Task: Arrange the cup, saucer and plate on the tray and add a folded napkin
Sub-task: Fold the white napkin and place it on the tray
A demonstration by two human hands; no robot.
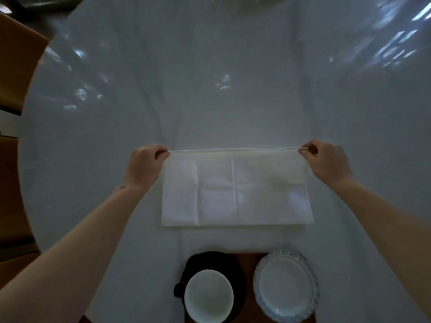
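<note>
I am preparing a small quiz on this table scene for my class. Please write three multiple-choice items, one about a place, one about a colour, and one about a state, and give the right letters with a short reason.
1. Where is the plate relative to the cup?
A. To its right
B. To its left
C. Stacked under it

2. What colour is the saucer under the cup?
A. White
B. Black
C. Red

3. How is the napkin held?
A. By one hand, in the middle
B. By nobody
C. By both hands, at its far corners

Answers:
1 A, both sit on the tray, the plate on the right.
2 B, a dark rim shows around the white cup.
3 C, the left hand and right hand each pinch a corner.
</note>
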